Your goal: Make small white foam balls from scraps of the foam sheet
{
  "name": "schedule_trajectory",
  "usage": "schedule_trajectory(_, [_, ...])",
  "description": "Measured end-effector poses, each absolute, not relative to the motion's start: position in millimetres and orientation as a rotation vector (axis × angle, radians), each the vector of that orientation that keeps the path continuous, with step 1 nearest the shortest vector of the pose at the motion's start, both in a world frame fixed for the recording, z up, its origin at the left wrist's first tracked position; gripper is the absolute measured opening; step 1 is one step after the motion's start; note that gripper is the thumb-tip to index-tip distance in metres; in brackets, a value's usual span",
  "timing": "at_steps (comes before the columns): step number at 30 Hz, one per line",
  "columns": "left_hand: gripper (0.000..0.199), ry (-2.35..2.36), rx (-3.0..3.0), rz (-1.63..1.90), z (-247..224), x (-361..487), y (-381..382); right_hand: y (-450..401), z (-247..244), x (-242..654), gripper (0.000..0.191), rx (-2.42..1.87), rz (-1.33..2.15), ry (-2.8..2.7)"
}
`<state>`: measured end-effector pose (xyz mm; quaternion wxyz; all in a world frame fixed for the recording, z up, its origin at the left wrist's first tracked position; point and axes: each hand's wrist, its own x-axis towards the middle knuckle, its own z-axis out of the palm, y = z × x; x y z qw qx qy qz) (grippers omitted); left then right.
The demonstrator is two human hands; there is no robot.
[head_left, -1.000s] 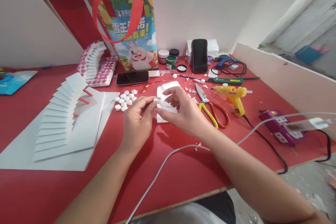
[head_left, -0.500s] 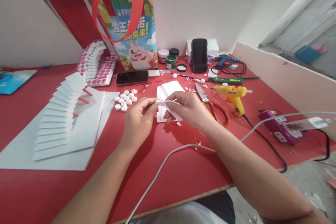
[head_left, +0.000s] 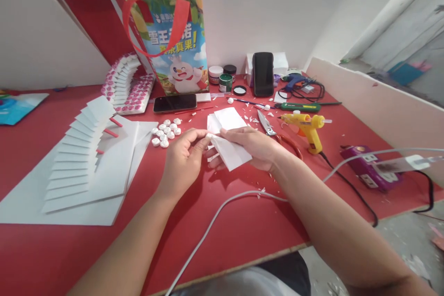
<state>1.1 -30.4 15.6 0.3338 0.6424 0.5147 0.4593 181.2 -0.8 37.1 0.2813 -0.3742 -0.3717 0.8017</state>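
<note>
A piece of white paper (head_left: 231, 153) is held between both hands above the middle of the red table. My left hand (head_left: 187, 150) pinches its narrow, rolled left end between thumb and forefinger. The thumb of my right hand (head_left: 253, 144) lies on the paper's upper edge, with fingers partly hidden beneath it. More white paper (head_left: 231, 118) lies flat just behind the hands. Left of them sit several small white rolled pieces (head_left: 167, 133). Red-handled scissors (head_left: 266, 123) lie to the right, partly behind my right hand.
A stepped white paper-board construction (head_left: 74, 157) occupies the left. Behind are a colourful bag (head_left: 180, 32), a flat phone (head_left: 175, 102), an upright phone (head_left: 263, 74) and paint jars (head_left: 225, 82). A yellow glue gun (head_left: 310, 129) and purple box (head_left: 369, 166) stand right; a pale cable (head_left: 222, 203) crosses in front.
The paper between my hands has opened out from a narrow twist into a wide flap. My right hand has turned and its fingers have spread beneath the paper. My left hand keeps its pinch.
</note>
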Motion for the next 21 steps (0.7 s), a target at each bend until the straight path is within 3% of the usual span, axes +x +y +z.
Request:
schedule_trajectory(9, [0.016, 1.363, 1.946, 1.23, 14.9, 2.3, -30.3, -7.5, 40.9, 176.0, 0.033, -1.095, 1.985, -1.275])
schedule_trajectory(17, [0.02, 1.384, 1.731, 1.196, 12.3, 5.1, -31.8, -10.8, 38.5, 172.0, 0.041, -1.243, 1.406, -1.824])
schedule_trajectory(21, [0.024, 1.375, 1.538, 1.191, 9.0, 4.2, -29.8, -8.2, 32.7, 173.6, 0.037, -1.255, 1.223, -1.906])
